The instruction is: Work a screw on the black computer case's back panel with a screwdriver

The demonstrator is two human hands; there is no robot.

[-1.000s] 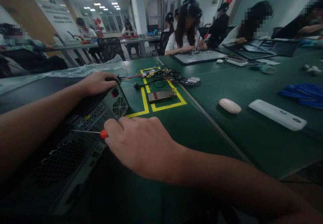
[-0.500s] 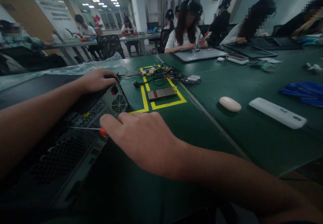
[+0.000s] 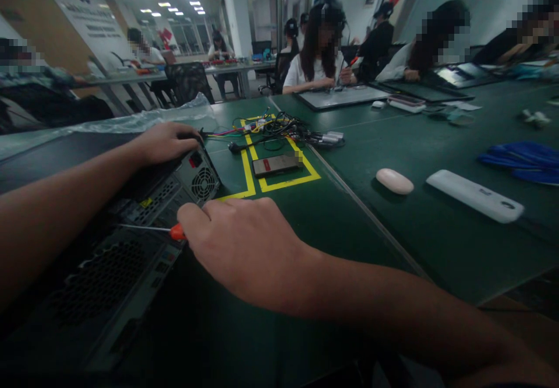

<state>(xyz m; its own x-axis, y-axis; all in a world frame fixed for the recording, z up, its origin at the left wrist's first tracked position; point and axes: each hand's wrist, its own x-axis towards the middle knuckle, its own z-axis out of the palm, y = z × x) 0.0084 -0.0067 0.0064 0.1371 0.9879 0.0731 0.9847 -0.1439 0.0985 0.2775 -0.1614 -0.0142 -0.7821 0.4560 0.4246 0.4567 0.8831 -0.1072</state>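
Observation:
A black computer case [image 3: 109, 295] lies on the table at the left, its metal rear panel with a round fan grille and a honeycomb vent facing me. My left hand [image 3: 163, 143] grips the case's far upper corner, fingers bent over the edge, most fingertips hidden. Closed round the orange handle of a screwdriver [image 3: 177, 232] is my right hand [image 3: 248, 248], in front of the rear panel. The thin metal shaft points left to the panel between the slots and the vent. Its tip is in shadow, so I cannot tell exactly what it touches.
Beyond the case lie a bundle of cables [image 3: 283, 129] and a phone [image 3: 277, 164] by yellow tape lines. To the right are a pale oval object [image 3: 394, 181], a white bar-shaped device [image 3: 475, 196] and blue gloves [image 3: 522, 161]. Co-workers sit across the green table [image 3: 349, 225].
The view has shifted slightly. The screwdriver handle and my right hand sit a touch lower against the panel. My left hand keeps its place on the case.

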